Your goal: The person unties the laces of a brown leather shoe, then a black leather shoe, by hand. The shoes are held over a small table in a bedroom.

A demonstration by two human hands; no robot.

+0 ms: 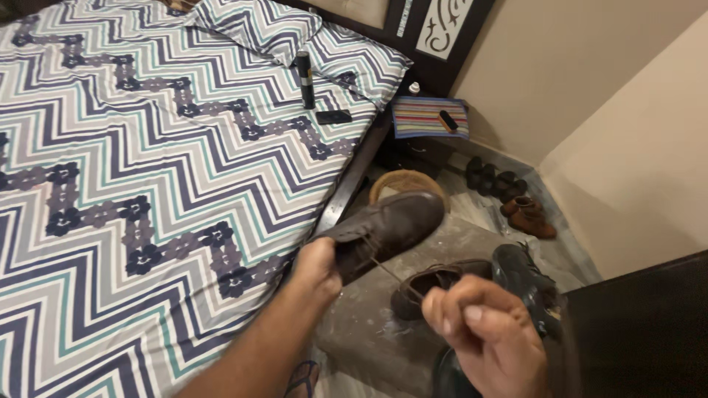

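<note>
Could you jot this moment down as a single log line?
left hand: grips brown leather shoe, raised beside bed | right hand: pinches its shoelace | second brown shoe: below

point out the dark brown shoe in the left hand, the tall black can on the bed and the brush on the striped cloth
dark brown shoe (394,225), head view, on the upper's side
tall black can (304,79), head view, mid-body
brush (448,121), head view, on its top

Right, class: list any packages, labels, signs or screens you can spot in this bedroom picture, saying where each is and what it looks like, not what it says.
Dark cylindrical can: upright on the bed by the pillows; any label is too small to tell.
Flat black phone-like slab: lying on the bed near its edge, screen dark.
Small white-capped bottle: beside the headboard, above the striped cloth.
No signs in view.
</note>
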